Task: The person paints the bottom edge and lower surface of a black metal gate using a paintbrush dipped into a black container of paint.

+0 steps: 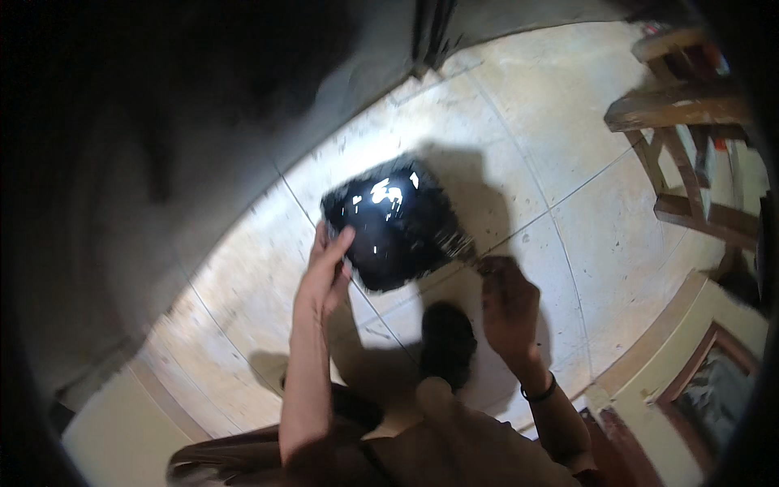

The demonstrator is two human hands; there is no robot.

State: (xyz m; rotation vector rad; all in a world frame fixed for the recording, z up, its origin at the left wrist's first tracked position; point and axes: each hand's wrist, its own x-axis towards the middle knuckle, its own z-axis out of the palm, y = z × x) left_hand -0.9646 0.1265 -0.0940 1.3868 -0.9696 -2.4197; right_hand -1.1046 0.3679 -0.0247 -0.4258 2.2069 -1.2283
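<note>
A glossy black square board (391,221), wet-looking with bright glare, is held tilted above the tiled floor. My left hand (326,272) grips its lower left edge, thumb on the face. My right hand (507,302) holds a paintbrush (456,246) whose bristles touch the board's right edge. A dark band sits on my right wrist. My dark shoe (445,339) shows below the board.
Pale stone floor tiles (527,146) spread under the board. A wooden stool or frame (686,130) stands at the upper right. A grey wall (203,105) runs along the left. A framed panel (714,390) lies at the lower right.
</note>
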